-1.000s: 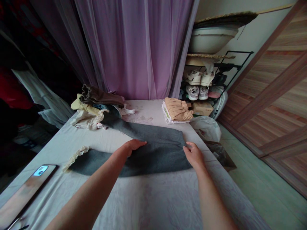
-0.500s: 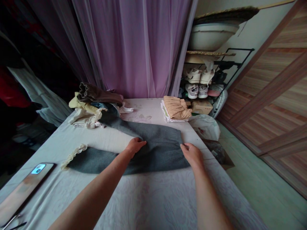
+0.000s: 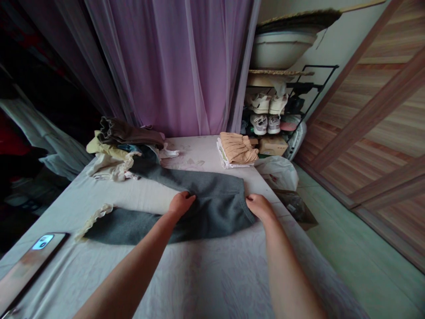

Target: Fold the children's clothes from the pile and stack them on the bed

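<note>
Dark grey pants with cream ruffled leg ends lie spread across the bed, waistband to the right and legs to the left. My left hand pinches the cloth at the crotch, where the two legs part. At the middle of the waistband, my right hand grips the edge between thumb and fingers. The far leg reaches the clothes pile at the back left; the near leg lies partly under my left forearm.
A heap of clothes lies at the back left. Folded clothes with tan shorts on top sit at the back right. A phone lies near left. Beyond the bed's right edge stand a shoe rack and a plastic bag.
The view has shifted slightly to the right. Near my right hand, the waistband's lower corner has drawn up and inward. Both hands keep hold of the pants.
</note>
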`<state>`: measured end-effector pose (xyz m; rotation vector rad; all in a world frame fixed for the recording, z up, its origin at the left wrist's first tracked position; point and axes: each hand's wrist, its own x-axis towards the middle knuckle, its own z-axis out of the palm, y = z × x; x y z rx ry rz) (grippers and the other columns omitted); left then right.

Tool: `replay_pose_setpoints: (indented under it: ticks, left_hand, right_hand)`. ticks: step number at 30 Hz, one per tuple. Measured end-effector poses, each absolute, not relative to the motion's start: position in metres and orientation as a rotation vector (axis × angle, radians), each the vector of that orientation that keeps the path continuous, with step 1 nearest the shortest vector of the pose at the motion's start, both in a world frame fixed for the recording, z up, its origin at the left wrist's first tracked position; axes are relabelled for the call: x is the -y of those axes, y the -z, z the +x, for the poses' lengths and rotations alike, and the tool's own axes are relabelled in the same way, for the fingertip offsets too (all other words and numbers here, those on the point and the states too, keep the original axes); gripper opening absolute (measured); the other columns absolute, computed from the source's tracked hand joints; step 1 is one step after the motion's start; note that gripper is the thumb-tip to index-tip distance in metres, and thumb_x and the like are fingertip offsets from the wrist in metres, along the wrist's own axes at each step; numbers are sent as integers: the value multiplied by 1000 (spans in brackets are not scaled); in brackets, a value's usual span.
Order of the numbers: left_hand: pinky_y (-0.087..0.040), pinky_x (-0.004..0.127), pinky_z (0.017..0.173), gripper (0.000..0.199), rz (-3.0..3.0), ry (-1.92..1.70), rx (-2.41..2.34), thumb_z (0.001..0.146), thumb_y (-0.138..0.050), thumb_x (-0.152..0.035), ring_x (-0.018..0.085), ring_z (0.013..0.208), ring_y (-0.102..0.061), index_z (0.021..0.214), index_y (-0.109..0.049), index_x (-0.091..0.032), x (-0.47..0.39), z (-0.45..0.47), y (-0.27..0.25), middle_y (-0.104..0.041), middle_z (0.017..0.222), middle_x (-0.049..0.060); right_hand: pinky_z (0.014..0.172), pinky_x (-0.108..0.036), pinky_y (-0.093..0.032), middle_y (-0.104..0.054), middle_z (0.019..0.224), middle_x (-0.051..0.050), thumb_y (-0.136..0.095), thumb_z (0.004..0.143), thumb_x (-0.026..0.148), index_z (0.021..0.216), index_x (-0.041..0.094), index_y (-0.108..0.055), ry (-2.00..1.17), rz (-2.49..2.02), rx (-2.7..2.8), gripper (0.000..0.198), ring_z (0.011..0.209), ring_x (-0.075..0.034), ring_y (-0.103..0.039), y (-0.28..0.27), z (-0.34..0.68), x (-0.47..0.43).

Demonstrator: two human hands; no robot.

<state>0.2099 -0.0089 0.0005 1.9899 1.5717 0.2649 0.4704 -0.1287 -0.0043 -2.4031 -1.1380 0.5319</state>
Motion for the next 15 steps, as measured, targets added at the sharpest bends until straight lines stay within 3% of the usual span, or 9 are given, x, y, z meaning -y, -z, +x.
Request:
replay_pose_setpoints:
  ticks: [4,9,15]
  left_hand:
    - [-39,28,62,24,1978,-272,-1595,86,-54,-35,21,71,-63,69,-63,-20,8,209,3,-65,66,4]
    - [-43,30,70,21,1986,-269,-1645,87,-53,-34,25,84,-66,76,-64,-20,5,211,3,-70,80,8]
    - [-45,31,74,22,1963,-278,-1617,85,-55,-36,26,89,-66,72,-65,-21,0,209,3,-71,81,9]
  right_hand:
    - [58,-28,-34,-72,78,-10,-50,85,41,76,19,-74,-446,-2555,1111,34,68,-19,-61,0,465,131]
    - [60,-28,-35,-73,88,-12,-45,87,32,87,22,-74,-214,-2775,1005,31,76,-21,-64,4,474,150]
    - [62,-27,-37,-75,88,-11,-32,96,48,89,20,-73,-248,-2559,1008,50,82,-21,-66,3,477,155]
